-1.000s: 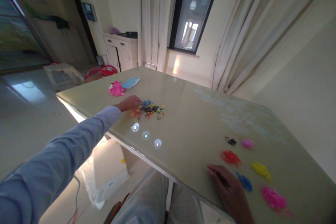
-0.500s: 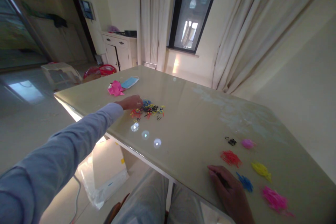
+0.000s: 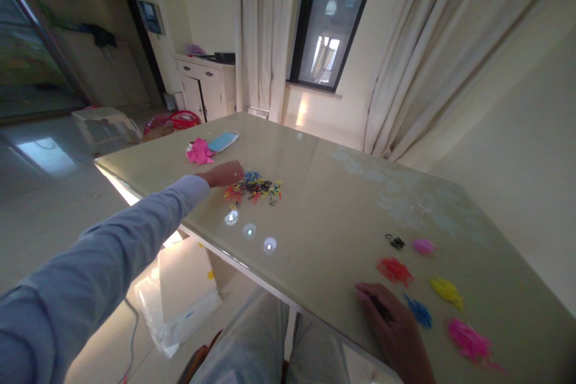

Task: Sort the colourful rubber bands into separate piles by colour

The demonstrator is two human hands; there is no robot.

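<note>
A curled left hand is at the left edge of a pile of thin red, yellow, blue and black bands; whether it grips any is unclear. The right hand rests half-curled on a glossy beige table, its grasp hidden, beside a heap of thin blue bands. Nearby lie a stringy red heap, black loops, a stringy yellow heap, a pale pink bundle and a stringy hot-pink heap. Farther off lies a pale blue face mask.
</note>
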